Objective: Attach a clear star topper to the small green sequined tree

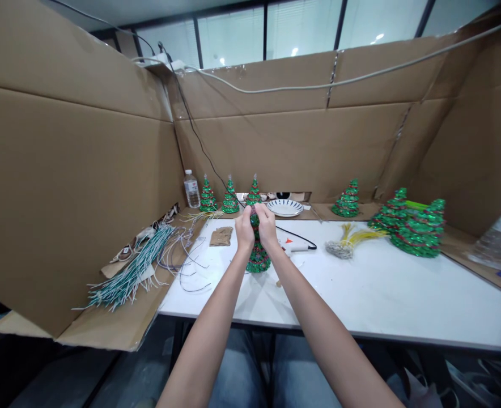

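Observation:
A small green tinsel Christmas tree [258, 259] with reddish trim stands upright on the white table in front of me. My left hand [244, 229] is closed around the left side of its upper part. From the right, my right hand [267, 225] closes on the same part, the thumbs near each other at the tip. The palms and fingers hide much of the tree's top. Just beyond my right hand lies a white glue gun [295, 246] with a black cord, partly hidden by my arm. Directly behind my hands stands another green tree [254, 195].
Several more trees [346, 199] stand along the back and right. A plate [285, 208] and water bottle [191, 190] are at the back. Bundled yellow-and-grey wires [344, 245] lie right, teal wires [134, 266] left, near brown cardboard pieces [221, 236]. Cardboard walls [276, 147] surround the table.

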`<state>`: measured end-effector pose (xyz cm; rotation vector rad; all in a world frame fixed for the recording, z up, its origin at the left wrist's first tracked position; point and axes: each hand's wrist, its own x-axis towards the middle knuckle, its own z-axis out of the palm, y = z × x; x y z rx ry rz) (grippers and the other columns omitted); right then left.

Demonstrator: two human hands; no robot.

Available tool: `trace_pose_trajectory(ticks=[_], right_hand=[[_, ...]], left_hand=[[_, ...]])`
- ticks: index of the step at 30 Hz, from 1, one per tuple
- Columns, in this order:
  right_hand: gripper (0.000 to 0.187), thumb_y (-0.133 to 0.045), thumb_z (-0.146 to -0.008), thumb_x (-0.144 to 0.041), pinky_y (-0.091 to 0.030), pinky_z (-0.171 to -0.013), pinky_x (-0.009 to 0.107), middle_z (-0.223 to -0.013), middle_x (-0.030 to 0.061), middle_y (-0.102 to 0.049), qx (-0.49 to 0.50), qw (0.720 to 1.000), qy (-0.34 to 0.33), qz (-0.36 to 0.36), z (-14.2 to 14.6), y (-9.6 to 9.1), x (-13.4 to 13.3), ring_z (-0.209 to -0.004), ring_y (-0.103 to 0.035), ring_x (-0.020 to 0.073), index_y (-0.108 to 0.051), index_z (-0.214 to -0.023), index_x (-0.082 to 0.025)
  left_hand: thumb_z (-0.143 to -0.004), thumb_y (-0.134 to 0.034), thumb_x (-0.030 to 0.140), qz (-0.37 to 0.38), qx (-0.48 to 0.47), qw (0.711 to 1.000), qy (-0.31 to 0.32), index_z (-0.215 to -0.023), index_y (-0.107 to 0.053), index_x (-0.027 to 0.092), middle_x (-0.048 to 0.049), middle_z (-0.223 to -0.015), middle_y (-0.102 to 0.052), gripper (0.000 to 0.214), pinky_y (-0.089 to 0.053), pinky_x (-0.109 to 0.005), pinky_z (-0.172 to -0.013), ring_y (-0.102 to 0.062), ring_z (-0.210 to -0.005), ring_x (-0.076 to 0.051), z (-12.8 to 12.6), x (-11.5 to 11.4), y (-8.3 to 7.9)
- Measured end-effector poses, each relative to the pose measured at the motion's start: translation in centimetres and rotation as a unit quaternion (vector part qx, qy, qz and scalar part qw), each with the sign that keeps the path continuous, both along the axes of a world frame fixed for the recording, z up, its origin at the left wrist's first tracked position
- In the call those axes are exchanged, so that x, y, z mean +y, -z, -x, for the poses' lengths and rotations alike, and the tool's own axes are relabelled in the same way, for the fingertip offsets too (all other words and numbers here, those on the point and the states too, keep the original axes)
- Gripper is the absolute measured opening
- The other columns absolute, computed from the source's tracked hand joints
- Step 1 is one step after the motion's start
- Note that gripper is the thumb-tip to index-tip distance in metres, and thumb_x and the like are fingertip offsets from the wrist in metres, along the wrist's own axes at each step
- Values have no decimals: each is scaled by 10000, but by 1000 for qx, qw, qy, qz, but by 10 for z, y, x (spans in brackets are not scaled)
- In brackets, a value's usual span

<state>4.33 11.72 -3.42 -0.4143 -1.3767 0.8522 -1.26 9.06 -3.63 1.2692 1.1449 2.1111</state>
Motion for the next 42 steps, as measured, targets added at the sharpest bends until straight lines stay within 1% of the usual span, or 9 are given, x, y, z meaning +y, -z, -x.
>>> trace_pose_trajectory(ticks=[7,15,25,30,36,42], right_hand=[[288,-514,-917,-375,-525,-771,337,-979,50,-626,5,1000,-6,1,1,0,4,-850,-611,139,-593,-1037,-126],[280,-507,-921,-371,-527,-761,328,-980,51,-627,3,1000,-6,-5,3,-5,3,-838,-609,132,-594,-1036,-130],[287,-511,-917,-376,-523,-783,343,-992,53,-625,4,1000,10,-6,5,-5,3,-863,-609,142,-594,-1040,-130],[283,-506,-920,-377,-522,-778,338,-979,51,-627,-6,1000,11,-8,4,-7,1,-852,-608,138,-597,-1026,-131],[282,-505,-921,-376,-522,-773,334,-980,51,-626,-17,1000,18,-7,3,-8,0,-847,-608,136,-596,-1028,-132],[280,-504,-921,-374,-521,-788,341,-999,55,-625,-25,999,29,-5,4,-6,1,-868,-607,140,-597,-1036,-135]], left_hand=[[-916,-497,421,14,-3,1000,-12,-863,-611,111,-14,-797,-624,334,-516,-319,-712,-609,-734,-136,-1,-2,-2],[-917,-500,411,33,-6,999,-19,-901,-619,112,-33,-869,-645,322,-521,-347,-765,-626,-809,-154,-4,-6,-7],[-916,-495,426,45,6,999,-26,-860,-617,110,-18,-813,-635,343,-519,-332,-738,-621,-769,-149,-4,-9,-9],[-913,-501,420,51,1,998,-24,-865,-618,108,-18,-821,-635,337,-521,-325,-725,-621,-767,-149,-4,-9,-10],[-907,-518,406,63,-11,998,-16,-916,-619,106,-27,-871,-641,316,-529,-331,-732,-626,-794,-158,-5,-10,-12],[-898,-543,376,82,-48,995,-14,-1037,-602,112,-47,-997,-631,304,-539,-350,-755,-625,-870,-184,-5,-9,-12]])
